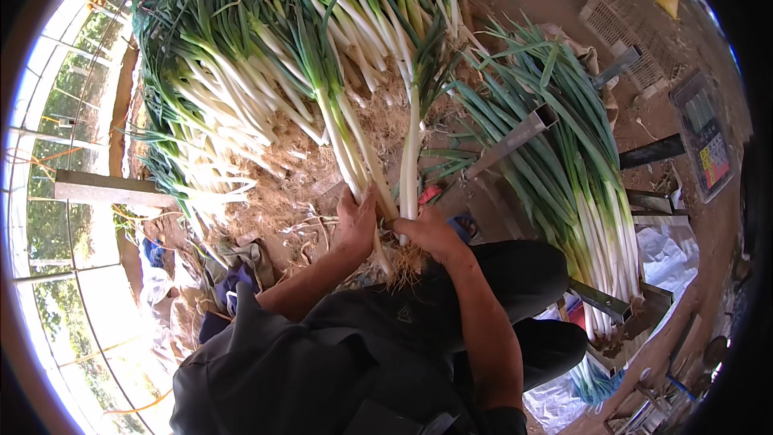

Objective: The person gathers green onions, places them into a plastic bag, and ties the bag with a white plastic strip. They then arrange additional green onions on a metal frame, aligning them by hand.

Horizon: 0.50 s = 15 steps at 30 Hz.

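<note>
In front of me my left hand [357,220] is closed around the white shafts of several long green onions [343,139]. My right hand [427,231] grips the lower white stems of more green onions [410,157], just above their stringy roots [407,269]. The two lots lean apart, with leaves pointing away from me and root ends near my lap. Past them a large heap of green onions [223,90] lies on the ground, roots towards me. On my right, a thick bundle of cleaner green onions [598,211] rests in a metal frame [604,302].
A square metal tube [513,139] juts up between the heap and the bundle. A plastic crate [634,36] and a clear-lidded box [703,133] stand at the right. A beam [112,187] and crumpled cloths [244,266] are at the left. Plastic sheeting lies lower right.
</note>
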Motion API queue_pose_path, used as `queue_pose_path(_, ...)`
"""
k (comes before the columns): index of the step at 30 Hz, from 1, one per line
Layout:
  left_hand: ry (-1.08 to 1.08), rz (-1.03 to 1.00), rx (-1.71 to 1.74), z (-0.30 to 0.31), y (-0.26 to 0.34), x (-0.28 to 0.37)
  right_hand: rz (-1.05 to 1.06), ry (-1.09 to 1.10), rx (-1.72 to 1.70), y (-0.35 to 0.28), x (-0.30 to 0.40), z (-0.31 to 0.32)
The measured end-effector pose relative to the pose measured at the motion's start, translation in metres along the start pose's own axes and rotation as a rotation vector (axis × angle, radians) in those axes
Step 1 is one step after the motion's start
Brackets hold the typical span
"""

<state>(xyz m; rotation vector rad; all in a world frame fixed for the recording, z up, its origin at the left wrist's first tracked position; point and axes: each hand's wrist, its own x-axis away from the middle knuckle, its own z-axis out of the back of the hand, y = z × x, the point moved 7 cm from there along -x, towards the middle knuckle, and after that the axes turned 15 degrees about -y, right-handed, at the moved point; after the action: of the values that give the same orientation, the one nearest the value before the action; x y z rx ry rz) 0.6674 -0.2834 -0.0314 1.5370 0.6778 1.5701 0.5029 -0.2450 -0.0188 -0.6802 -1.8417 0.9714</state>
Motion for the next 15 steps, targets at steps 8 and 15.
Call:
queue_pose_path(8,0.029,-0.092,-0.437,-0.018,0.022,0.008,-0.035,-0.086,0.195,-0.014,0.013,-0.009)
queue_pose_path(15,-0.009,-0.308,-0.693,-0.016,0.023,-0.001,0.048,-0.03,0.125,0.01,-0.002,-0.012)
